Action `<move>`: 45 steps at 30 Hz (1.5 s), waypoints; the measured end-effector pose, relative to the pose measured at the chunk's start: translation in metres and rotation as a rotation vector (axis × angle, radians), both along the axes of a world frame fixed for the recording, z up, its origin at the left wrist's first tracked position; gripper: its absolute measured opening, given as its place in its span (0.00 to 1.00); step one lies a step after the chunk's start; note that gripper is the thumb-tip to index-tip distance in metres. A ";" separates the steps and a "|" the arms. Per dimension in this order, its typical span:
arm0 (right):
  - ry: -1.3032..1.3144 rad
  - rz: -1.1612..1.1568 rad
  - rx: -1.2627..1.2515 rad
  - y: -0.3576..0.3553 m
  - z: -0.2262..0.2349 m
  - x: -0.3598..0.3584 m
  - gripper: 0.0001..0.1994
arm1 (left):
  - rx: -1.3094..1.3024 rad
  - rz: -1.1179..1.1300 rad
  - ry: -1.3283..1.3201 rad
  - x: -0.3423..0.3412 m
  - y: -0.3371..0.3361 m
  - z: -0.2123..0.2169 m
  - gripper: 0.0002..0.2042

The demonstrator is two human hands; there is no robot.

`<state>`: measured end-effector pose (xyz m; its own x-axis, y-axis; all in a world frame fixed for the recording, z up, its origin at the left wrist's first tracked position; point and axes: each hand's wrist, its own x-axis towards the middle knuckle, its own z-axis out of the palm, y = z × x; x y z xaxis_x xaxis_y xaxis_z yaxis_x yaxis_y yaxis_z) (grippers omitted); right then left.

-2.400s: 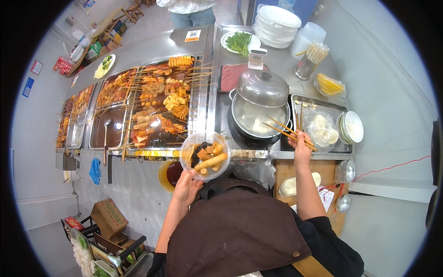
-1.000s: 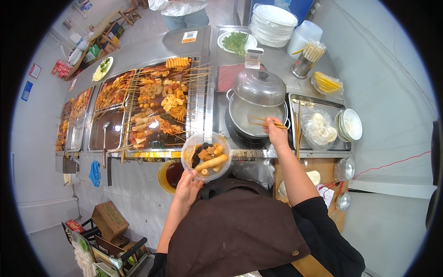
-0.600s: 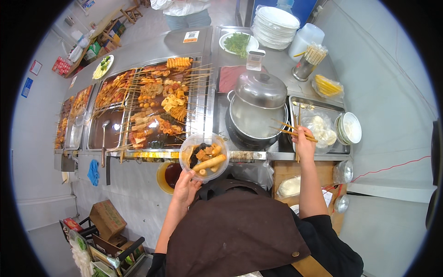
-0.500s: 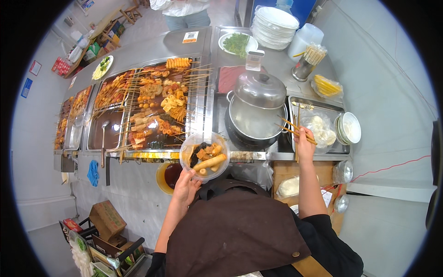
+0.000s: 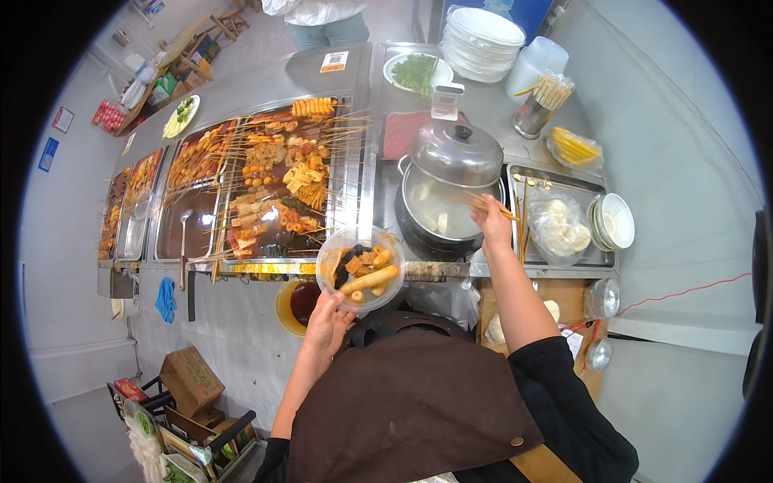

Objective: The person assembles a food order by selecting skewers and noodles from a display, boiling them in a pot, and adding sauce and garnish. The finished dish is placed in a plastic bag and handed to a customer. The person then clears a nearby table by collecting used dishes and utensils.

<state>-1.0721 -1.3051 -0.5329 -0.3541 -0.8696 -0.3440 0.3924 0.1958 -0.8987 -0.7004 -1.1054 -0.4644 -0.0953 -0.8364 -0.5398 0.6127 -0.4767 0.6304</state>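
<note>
My left hand (image 5: 325,328) holds a clear plastic bowl (image 5: 322,262) by its near rim. Fried dough-like sticks, tan cubes and dark fungus-like pieces lie in it. Wooden chopsticks (image 5: 509,214) are gripped in my right hand (image 5: 494,224), at the right rim of a metal pot (image 5: 420,236). Their tips reach over the cloudy liquid, where pale pieces (image 5: 442,223) show; I cannot make out whether the tips touch anything. A domed metal lid (image 5: 459,157) covers the far part of the pot.
Left are trays of skewered food (image 5: 278,173) and a ladle (image 5: 183,241). A metal tray (image 5: 592,256) with bagged pale food (image 5: 557,229) and bowls (image 5: 616,221) sits right of the pot. Stacked plates (image 5: 483,40) and a skewer holder (image 5: 531,121) stand behind. Across the counter is another person (image 5: 330,32).
My right hand with the chopsticks has moved left, from above the metal tray to the pot's rim. Pale pieces now show in the pot. The bowl stays nearly in place.
</note>
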 end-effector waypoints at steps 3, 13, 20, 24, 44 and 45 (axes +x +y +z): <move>0.045 0.154 0.014 0.006 0.012 0.002 0.17 | 0.010 0.024 0.021 0.000 0.002 -0.003 0.26; 0.407 0.324 0.114 0.029 0.031 -0.035 0.15 | 0.007 0.005 0.031 -0.002 -0.005 -0.004 0.26; 0.501 0.067 -0.038 0.037 0.021 -0.048 0.15 | -0.005 -0.005 0.025 -0.003 -0.008 -0.003 0.26; 0.307 -0.019 -0.077 0.048 0.021 -0.054 0.18 | -0.007 -0.017 0.014 -0.002 -0.008 -0.002 0.28; 0.202 -0.103 -0.086 0.092 0.033 -0.070 0.20 | -0.013 -0.043 -0.005 -0.004 -0.011 -0.003 0.30; 0.206 -0.095 -0.084 0.092 0.033 -0.069 0.19 | -0.008 -0.037 0.007 -0.004 -0.011 -0.004 0.28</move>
